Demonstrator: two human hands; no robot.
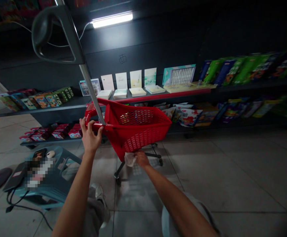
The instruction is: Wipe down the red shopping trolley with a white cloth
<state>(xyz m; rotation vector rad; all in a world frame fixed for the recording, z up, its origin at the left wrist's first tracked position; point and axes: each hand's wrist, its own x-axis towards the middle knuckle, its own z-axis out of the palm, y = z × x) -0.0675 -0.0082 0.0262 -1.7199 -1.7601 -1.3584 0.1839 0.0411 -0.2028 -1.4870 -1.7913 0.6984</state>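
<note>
The shopping basket (135, 126) is moulded red plastic, smooth and faintly glossy, with its walls pierced into a mesh. Its upright pole (91, 92) is satin metal tube, topped by a smooth, dark plastic grip (48, 36). The crumpled white sheet (130, 159) at the right hand (142, 158) looks thin and soft, though tissue or film cannot be told apart. The far shelves (59, 105) have a dark matt finish. The cards (135, 79) on them are matt paper, and the packets (186, 117) below are glossy. The floor tiles (143, 197) are smooth with a soft sheen, and the near-left stool (44, 186) is teal plastic.
</note>
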